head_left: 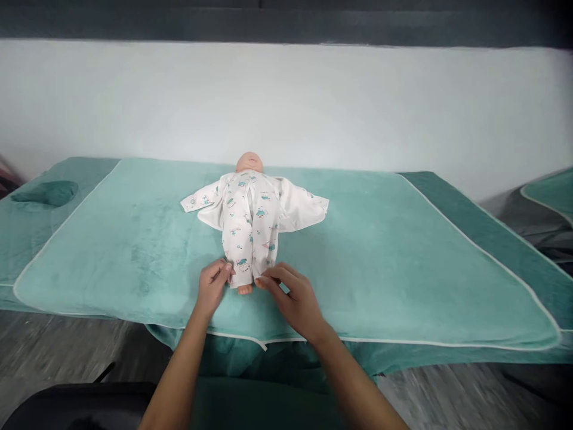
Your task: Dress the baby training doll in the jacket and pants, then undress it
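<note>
doll [249, 161] of smooth pinkish plastic, bald-headed, lies on its back near the middle of a long bed [403, 251] covered in soft teal plush with white piping, its head toward the white wall [286, 101] and its feet toward the person. it is dressed in a white cloth garment [239, 239] printed with small teal and orange figures.

the left hand [212, 286] has thumb and forefinger pressed together on the outer edge of one leg's hem; the right hand [299, 298] pinches the other hem near its inner corner, so the fingers of both appear closed on cloth. bare toes [245, 289] poke out below the hem nearer the left hand, and a little of the other foot shows beside the right fingertips.

as far as can be judged, the dressing is well along: both legs are covered almost to the feet and printed cloth lies over the trunk. what seems undone is the upper part, where plain white side panels lie spread out below the sleeves, with a slit at the chest. no doll hands show at the cuffs; whether the arms fill the sleeves cannot be told.
</note>
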{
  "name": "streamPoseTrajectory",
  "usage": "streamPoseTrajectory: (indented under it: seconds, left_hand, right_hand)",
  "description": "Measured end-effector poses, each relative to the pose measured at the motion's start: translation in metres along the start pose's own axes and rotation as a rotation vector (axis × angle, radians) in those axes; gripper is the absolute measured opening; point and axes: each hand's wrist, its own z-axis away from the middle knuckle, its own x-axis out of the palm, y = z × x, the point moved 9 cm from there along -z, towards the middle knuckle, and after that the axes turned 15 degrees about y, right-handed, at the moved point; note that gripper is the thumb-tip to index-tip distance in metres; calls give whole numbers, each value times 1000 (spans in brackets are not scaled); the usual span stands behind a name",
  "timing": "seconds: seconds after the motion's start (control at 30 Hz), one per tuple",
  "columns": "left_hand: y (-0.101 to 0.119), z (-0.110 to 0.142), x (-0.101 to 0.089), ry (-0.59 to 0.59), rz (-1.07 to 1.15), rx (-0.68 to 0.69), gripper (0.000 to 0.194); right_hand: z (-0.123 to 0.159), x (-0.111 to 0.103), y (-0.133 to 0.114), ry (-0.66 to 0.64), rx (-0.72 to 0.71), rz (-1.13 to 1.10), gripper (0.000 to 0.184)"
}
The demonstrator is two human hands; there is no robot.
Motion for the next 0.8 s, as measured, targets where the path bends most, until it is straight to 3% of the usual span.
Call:
streamPoseTrajectory:
  seconds: [0.13,0.27,0.43,0.53,0.67,0.8]
  left_hand:
    - [-3,0,-1,-3,15,0,42]
    - [-4,0,-1,-9,-4,17,43]
    - [9,2,14,-141,-77,184,26]
    - [24,10,25,-209,-154,369,20]
    - [39,26,39,-235,-394,592,23]
    - [41,40,48,-251,-564,630,27]
  right_hand:
    - [10,-14,9,44,58,-58,20]
    - [35,-22,45,98,159,-4,18]
    - [62,-22,81,204,268,109,14]
    - [55,-18,83,224,233,186,16]
    - [36,-8,92,140,272,253,21]
    - [32,-7,103,127,314,213,27]
